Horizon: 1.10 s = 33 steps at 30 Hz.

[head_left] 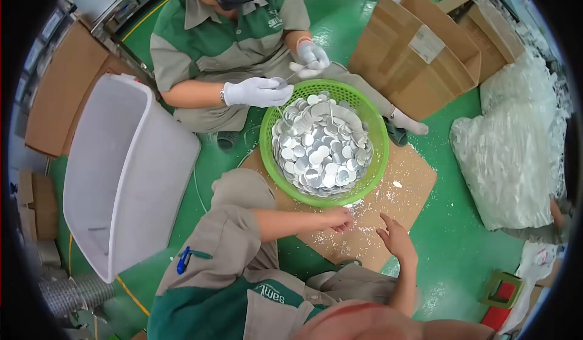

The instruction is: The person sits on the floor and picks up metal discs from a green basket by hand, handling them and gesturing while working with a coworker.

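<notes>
A green plastic basket (265, 152) stands in front of me, heaped with round silvery discs (322, 152). Just below its near rim is my left hand (338, 218), its fingers curled closed; whatever they may hold is hidden. My right hand (396, 238) hovers over the brown cardboard sheet (413, 179), fingers stretched and apart, holding nothing. White crumbs lie scattered on that sheet between basket and hands. Across from me a seated co-worker in white gloves (258, 91) holds a small disc and a thin strip above the basket's far left side.
To the left stands a large white plastic tub (149, 176). Cardboard boxes (413, 48) stand at the back right, with clear plastic bags (504, 152) below them. A green frame-shaped object (503, 288) lies at the lower right on the green floor.
</notes>
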Tool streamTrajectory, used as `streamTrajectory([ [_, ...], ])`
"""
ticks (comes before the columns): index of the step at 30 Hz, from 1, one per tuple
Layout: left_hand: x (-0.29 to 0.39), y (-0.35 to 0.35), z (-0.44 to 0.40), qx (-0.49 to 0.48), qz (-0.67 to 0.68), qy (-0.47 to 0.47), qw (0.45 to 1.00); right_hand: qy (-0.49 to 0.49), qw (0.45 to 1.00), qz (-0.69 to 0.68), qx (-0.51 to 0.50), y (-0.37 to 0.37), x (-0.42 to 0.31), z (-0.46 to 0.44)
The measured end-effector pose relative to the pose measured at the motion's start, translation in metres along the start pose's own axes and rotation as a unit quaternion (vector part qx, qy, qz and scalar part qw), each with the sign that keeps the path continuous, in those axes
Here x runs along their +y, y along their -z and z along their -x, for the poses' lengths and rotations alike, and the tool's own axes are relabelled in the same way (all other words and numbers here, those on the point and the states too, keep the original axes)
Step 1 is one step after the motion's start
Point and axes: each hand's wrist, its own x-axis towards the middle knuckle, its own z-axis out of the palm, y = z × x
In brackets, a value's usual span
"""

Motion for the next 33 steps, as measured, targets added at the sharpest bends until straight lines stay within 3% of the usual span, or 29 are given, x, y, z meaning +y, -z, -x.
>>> streamTrajectory([
  [6, 0.0, 0.0, 0.015, -0.048, 0.012, 0.003, 0.999, 0.035, 0.999, 0.012, 0.032, -0.011, 0.019, 0.008],
  [14, 0.005, 0.005, 0.015, -0.093, 0.0, 0.03, 0.995, -0.024, 0.999, 0.017, 0.03, 0.004, 0.005, 0.032],
  [17, 0.007, 0.004, 0.019, -0.094, 0.005, 0.026, 0.995, 0.078, 0.982, -0.024, 0.17, 0.02, 0.001, 0.041],
  [21, 0.008, -0.004, 0.026, -0.079, -0.017, 0.005, 0.997, 0.152, 0.92, -0.072, 0.354, 0.063, -0.061, 0.092],
  [24, 0.01, -0.012, 0.035, -0.056, -0.064, -0.031, 0.996, 0.243, 0.818, 0.01, 0.521, 0.087, -0.122, 0.163],
  [25, -0.001, -0.006, 0.024, -0.091, -0.055, -0.049, 0.993, 0.3, 0.708, 0.028, 0.639, 0.072, -0.132, 0.183],
  [27, -0.013, -0.001, 0.012, -0.119, -0.083, -0.08, 0.986, 0.524, 0.399, -0.019, 0.753, 0.082, -0.153, 0.212],
  [28, -0.009, -0.002, 0.012, -0.119, -0.125, -0.087, 0.981, 0.568, 0.316, -0.003, 0.76, 0.09, -0.165, 0.216],
  [33, -0.01, -0.007, 0.01, -0.057, -0.08, -0.055, 0.994, 0.689, 0.312, 0.018, 0.654, 0.099, -0.21, 0.218],
])
